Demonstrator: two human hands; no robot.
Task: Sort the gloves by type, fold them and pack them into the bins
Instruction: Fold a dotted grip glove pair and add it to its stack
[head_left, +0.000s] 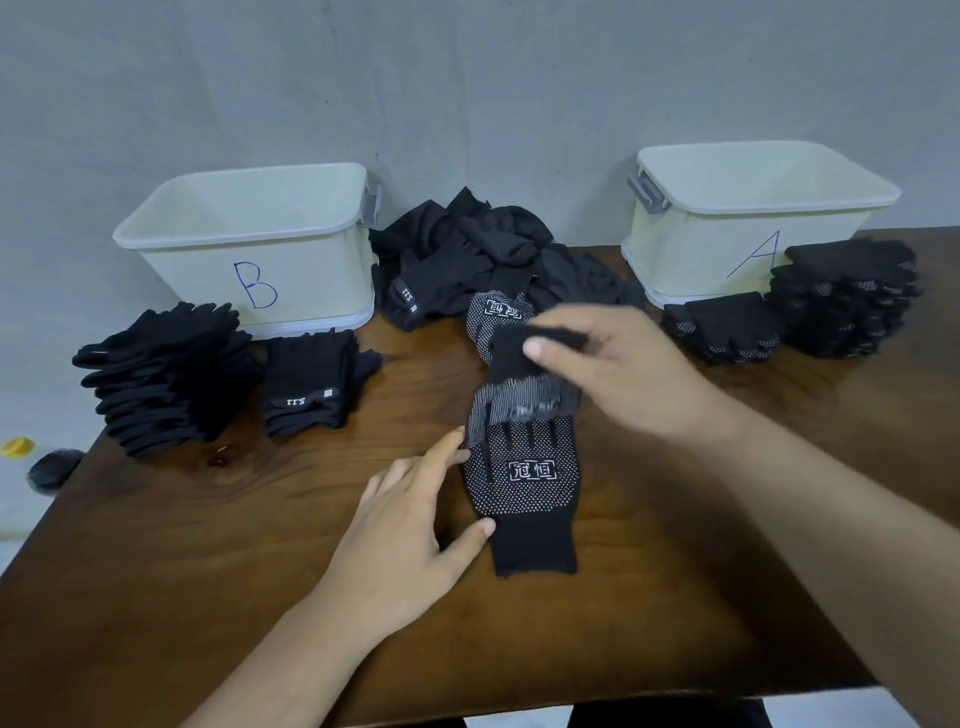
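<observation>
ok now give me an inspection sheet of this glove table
surface: brown wooden table.
job's things: bin B rear left, plain stacks before it; bin A rear right, dotted stacks before it; loose pile between the bins; dotted glove flat at centre.
clutter: yellow thing and dark round thing on the floor, left.
hands: left hand rests on the dotted glove's edge, fingers straight; right hand pinches a second glove above it.
cables: nothing seen.
surroundings: grey wall.

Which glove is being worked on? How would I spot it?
Start at the brown wooden table, front and centre. The dotted glove lies there, touched by the left hand. Unlike the folded dotted stacks beside bin A, it is spread flat, cuff toward the person, white boxed characters facing up.
</observation>
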